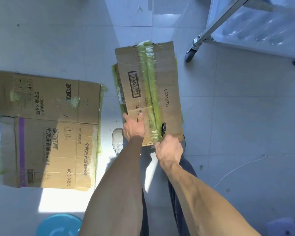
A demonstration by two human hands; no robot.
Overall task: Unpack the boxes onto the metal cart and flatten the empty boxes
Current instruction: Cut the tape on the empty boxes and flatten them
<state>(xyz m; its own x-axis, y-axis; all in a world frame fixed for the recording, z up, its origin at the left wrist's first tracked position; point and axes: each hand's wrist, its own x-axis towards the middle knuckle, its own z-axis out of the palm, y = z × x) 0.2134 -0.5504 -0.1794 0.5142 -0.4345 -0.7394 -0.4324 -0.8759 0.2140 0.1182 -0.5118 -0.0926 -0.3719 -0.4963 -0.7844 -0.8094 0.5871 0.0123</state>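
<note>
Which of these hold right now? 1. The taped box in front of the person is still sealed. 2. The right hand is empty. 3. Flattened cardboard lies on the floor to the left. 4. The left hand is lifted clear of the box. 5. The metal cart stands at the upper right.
1. True: green tape still runs along the seam of the brown cardboard box.
2. False: the right hand grips a black-handled tool at the tape.
3. True: flattened brown cardboard lies there.
4. False: the left hand rests on the box.
5. True: the metal cart shows a caster wheel.
</note>
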